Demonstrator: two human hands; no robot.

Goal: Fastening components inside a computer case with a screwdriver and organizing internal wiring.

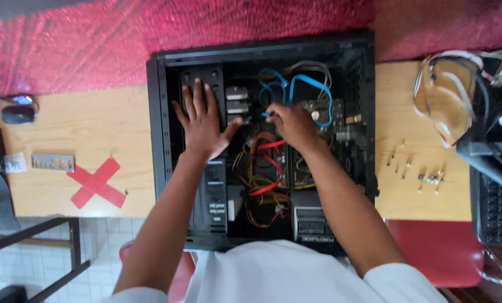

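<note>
Looks like you're mid cable work: left hand (pixel 201 120) splayed flat on the open black computer case (pixel 160 140) on the wooden tabletop (pixel 110 129), right hand (pixel 291 124) pinching the blue flat cable (pixel 310 84) far inside, so ease that plug gently.

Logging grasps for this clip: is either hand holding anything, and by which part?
Left hand lies flat on the drive cage, holding nothing. Right hand pinches a blue cable at its connector end.
</note>
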